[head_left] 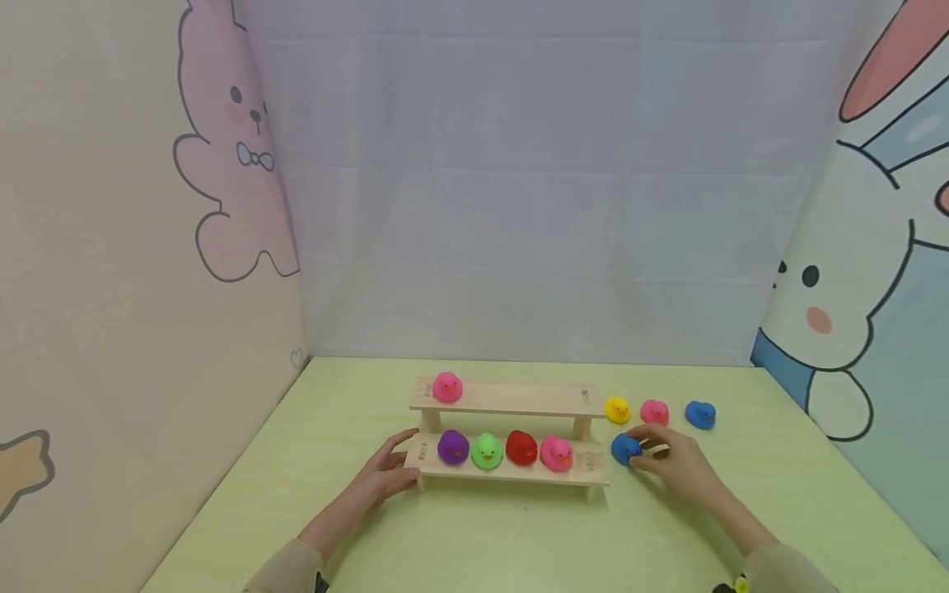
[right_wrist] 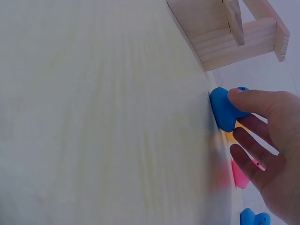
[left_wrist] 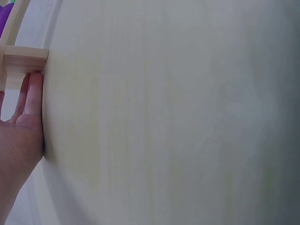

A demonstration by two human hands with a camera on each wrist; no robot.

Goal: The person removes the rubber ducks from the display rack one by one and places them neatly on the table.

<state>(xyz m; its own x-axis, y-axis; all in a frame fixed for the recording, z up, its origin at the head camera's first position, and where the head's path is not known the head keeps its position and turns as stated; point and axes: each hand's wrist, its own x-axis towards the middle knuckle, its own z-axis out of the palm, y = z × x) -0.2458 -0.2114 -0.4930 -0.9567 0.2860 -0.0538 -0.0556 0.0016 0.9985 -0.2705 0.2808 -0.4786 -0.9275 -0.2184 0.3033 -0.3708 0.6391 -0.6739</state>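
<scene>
A two-tier wooden stand [head_left: 511, 471] is on the table, with my left hand [head_left: 387, 471] holding its left end. In the left wrist view, fingers of that hand [left_wrist: 29, 105] reach a leg under the lower shelf. My right hand [head_left: 676, 463] pinches a blue rubber duck [head_left: 625, 449] just right of the stand; thumb and fingers are on it in the right wrist view. Purple [head_left: 453, 447], green [head_left: 487, 451], red [head_left: 521, 448] and pink [head_left: 556, 454] rubber ducks line the lower shelf. Another pink duck [head_left: 447, 387] sits at the upper shelf's left end.
Behind the right hand, a yellow duck [head_left: 618, 409], a pink duck [head_left: 655, 412] and a second blue duck [head_left: 700, 414] lie on the pale green table [head_left: 519, 543]. A white cloth [head_left: 519, 206] hangs behind the table, and printed panels flank it.
</scene>
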